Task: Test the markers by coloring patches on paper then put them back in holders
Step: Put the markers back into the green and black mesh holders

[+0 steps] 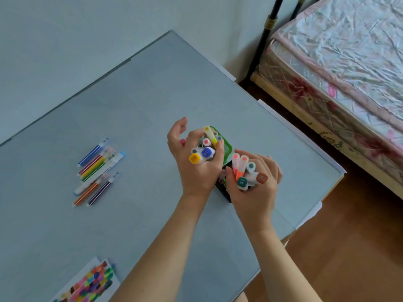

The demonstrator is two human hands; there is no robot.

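I see a green mesh holder on the table with marker caps poking out of its top, mostly hidden behind my left hand. That hand is curled round a bundle of markers just above the holder. My right hand grips a second bundle beside a black holder; I cannot tell what it contains. Loose pens lie well to the left, and the patch-covered paper sits at the near edge.
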